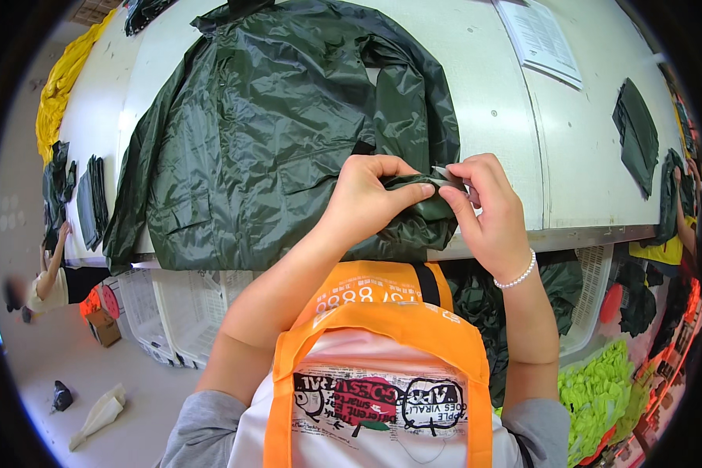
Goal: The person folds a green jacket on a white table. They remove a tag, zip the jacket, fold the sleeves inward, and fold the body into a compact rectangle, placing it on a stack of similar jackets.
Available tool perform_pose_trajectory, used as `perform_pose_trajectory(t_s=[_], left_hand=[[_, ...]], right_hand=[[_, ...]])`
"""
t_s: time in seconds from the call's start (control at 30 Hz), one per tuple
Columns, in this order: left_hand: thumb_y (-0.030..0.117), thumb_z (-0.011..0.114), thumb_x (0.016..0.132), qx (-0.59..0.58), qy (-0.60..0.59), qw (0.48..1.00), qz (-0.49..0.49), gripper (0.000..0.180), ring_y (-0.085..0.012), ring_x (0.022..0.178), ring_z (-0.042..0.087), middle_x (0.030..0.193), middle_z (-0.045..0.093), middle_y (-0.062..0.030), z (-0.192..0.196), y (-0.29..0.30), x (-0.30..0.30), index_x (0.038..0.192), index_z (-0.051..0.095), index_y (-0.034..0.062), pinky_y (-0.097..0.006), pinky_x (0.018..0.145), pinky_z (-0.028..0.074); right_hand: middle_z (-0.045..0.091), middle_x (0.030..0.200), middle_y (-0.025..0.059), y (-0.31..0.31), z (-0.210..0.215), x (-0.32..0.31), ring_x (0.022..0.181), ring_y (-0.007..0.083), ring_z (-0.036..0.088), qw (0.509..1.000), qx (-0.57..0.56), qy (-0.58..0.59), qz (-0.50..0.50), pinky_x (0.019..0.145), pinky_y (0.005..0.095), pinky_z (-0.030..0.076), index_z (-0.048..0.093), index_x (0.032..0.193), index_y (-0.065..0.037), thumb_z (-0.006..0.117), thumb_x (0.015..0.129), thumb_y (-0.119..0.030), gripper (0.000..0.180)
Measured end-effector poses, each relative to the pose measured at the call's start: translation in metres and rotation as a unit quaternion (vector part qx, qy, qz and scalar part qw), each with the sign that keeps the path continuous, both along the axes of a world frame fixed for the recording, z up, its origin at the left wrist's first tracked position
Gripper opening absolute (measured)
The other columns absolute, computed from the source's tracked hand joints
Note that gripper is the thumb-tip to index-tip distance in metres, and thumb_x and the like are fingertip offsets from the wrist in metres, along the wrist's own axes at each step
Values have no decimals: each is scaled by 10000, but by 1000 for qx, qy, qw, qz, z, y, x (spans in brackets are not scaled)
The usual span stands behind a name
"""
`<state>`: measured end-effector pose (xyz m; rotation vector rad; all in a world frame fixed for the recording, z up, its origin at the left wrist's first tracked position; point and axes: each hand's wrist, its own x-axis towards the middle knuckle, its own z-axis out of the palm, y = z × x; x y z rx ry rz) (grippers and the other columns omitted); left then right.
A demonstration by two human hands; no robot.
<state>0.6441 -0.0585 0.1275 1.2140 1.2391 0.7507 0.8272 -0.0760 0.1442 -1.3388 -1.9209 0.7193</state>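
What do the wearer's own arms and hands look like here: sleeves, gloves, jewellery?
Both hands are bare, with no gloves. The left hand has nothing on its wrist. The right hand has a white bead bracelet at the wrist. The forearms are uncovered; short grey sleeves end near the elbows, under an orange apron.

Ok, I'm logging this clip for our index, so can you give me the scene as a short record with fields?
setting: white table, person standing at its near edge
main item: dark green jacket spread flat on the table
left hand: pinching the jacket's cuff
right hand: fingers on a small grey tag at the cuff
right wrist: bead bracelet
also on table: paper sheet, folded green piece
below table: white baskets
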Motion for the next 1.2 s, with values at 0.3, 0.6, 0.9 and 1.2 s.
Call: perform_pose_trajectory(t_s=[0.3,0.6,0.9,1.2], left_hand=[[120,742,736,4,15,1000,-11,171,-34,605,541,680,642,-13,6,2,1,789,678,-30,-186,546,429],[118,740,735,-3,-2,1000,-5,179,-43,634,553,710,650,-20,3,2,0,820,683,-29,-196,577,441],[113,720,726,142,117,982,-48,204,-95,665,593,741,682,-70,-3,-1,5,879,691,-18,-245,642,472],[112,729,737,-2,27,1000,-11,209,-64,641,585,739,671,-57,-3,4,-2,867,684,-45,-205,588,470]], right_hand=[[547,859,83,1,-3,-1,682,241,593,997,29,-64,2,582,299,471,561,911,-36,650,822,-110,147],[566,867,42,7,-6,9,707,97,538,989,-108,105,13,617,210,445,578,955,-7,705,766,-4,228],[544,804,42,7,-17,-4,671,76,504,991,-55,118,-6,598,196,418,561,927,9,627,814,22,131],[534,847,65,-8,-11,16,704,128,526,982,-157,105,-29,632,239,447,509,1020,-2,596,887,-113,193]])
